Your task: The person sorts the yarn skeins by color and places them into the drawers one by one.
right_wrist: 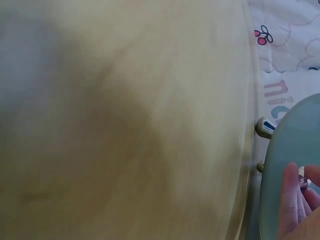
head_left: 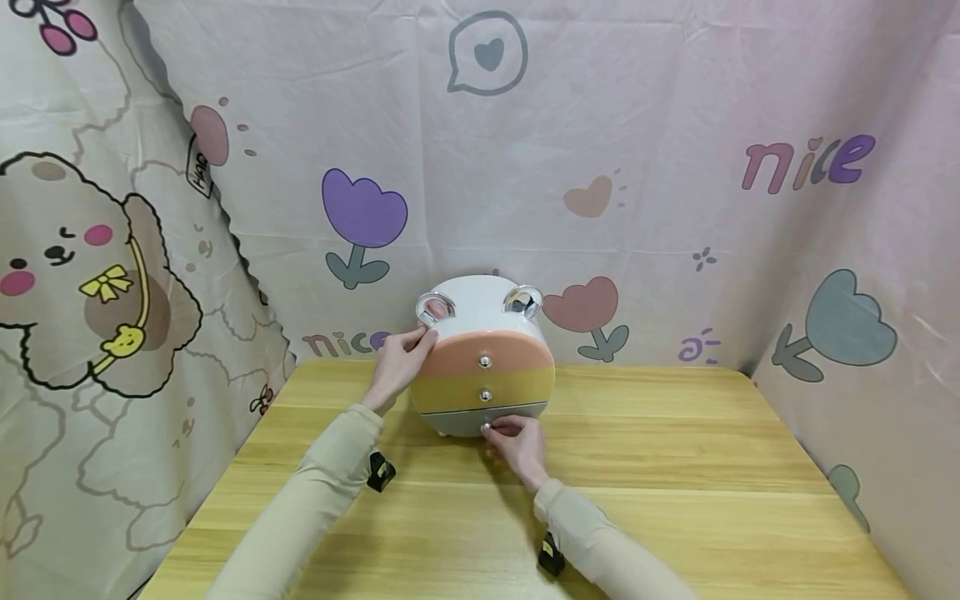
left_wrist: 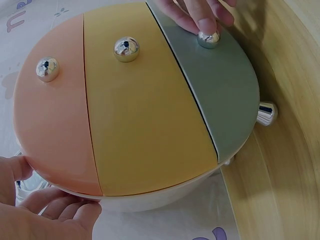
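A small rounded drawer cabinet [head_left: 483, 354] stands on the table, white on top with two clear, shiny ears. Its front has a pink drawer [left_wrist: 60, 115], a yellow drawer [left_wrist: 140, 120] and a grey-green drawer [left_wrist: 225, 95], each with a round silver knob. My left hand [head_left: 400, 365] holds the cabinet's upper left side below the ear, thumb by the pink drawer's edge and fingers against the white body. With thumb and fingertips, my right hand [head_left: 519, 447] pinches the bottom knob [left_wrist: 208, 40] on the grey-green drawer. A thin dark gap shows above that drawer.
Short silver feet [left_wrist: 267, 114] hold the cabinet up from the wooden table [head_left: 675, 467]. A printed cloth [head_left: 480, 167] hangs behind it and along both sides. Black straps with small devices [head_left: 381, 472] sit at both wrists.
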{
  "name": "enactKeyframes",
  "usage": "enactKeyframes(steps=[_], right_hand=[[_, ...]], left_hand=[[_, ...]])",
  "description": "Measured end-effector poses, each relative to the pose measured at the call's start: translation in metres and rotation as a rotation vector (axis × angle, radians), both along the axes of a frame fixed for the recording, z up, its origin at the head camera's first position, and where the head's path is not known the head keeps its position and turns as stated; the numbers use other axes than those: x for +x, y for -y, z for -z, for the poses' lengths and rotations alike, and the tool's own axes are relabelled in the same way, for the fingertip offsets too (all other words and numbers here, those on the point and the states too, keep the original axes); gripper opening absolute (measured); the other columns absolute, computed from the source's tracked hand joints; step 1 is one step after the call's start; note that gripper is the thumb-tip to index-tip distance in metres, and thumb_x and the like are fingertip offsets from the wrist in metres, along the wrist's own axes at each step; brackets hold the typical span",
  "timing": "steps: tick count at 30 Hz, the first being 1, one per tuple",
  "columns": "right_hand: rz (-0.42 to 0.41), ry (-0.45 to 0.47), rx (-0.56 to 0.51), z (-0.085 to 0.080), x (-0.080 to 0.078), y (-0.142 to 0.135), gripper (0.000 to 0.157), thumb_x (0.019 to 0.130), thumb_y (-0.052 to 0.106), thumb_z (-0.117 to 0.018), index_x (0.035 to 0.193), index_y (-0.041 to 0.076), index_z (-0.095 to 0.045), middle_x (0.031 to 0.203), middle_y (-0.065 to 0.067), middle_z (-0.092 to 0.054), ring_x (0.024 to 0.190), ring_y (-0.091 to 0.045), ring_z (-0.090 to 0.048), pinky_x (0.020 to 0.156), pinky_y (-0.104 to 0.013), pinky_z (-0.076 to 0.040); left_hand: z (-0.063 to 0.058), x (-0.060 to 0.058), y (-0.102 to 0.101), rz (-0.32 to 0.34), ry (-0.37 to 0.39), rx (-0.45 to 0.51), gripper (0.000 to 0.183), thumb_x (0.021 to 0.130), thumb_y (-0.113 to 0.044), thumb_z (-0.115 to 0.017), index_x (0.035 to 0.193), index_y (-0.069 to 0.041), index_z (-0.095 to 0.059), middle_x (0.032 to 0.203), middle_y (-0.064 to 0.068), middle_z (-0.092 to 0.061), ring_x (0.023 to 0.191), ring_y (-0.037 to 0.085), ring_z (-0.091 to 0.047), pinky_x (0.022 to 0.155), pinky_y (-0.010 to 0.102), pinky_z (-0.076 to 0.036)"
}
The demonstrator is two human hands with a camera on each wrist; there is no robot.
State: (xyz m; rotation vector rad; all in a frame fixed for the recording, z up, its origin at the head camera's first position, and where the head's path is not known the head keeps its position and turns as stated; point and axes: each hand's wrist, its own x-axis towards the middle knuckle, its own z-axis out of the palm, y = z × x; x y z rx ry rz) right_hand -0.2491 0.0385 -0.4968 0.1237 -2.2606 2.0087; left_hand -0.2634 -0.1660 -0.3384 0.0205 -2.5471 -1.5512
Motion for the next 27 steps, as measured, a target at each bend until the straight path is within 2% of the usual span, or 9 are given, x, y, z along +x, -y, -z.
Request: enactKeyframes(steps=[5, 27], right_hand=[[-0.004, -0.005, -0.011, -0.0002, -0.0018, 0.0009, 0.015, 0.082, -0.001, -0.079, 0.092, -0.01, -0.074, 0.085, -0.027, -0.076, 0.071, -0.041, -0.075, 0.059, -0.042, -0.063], [-0.006, 0.004, -0.041, 0.0002, -0.0018, 0.0013, 0.015, 0.082, -0.001, -0.079, 0.091, -0.012, -0.073, 0.083, -0.028, -0.075, 0.067, -0.04, -0.074, 0.057, -0.043, -0.063]], left_hand=[[-0.0004, -0.0002, 0.0, -0.004, -0.001, 0.002, 0.056, 0.1, -0.04, -0.058, 0.146, -0.008, -0.051, 0.15, 0.014, -0.052, 0.142, 0.03, -0.048, 0.118, 0.044, -0.041], [0.0006, -0.0009, -0.0002, -0.003, 0.003, 0.006, 0.057, 0.1, -0.04, -0.058, 0.146, -0.007, -0.051, 0.15, 0.014, -0.052, 0.141, 0.03, -0.049, 0.117, 0.044, -0.043]])
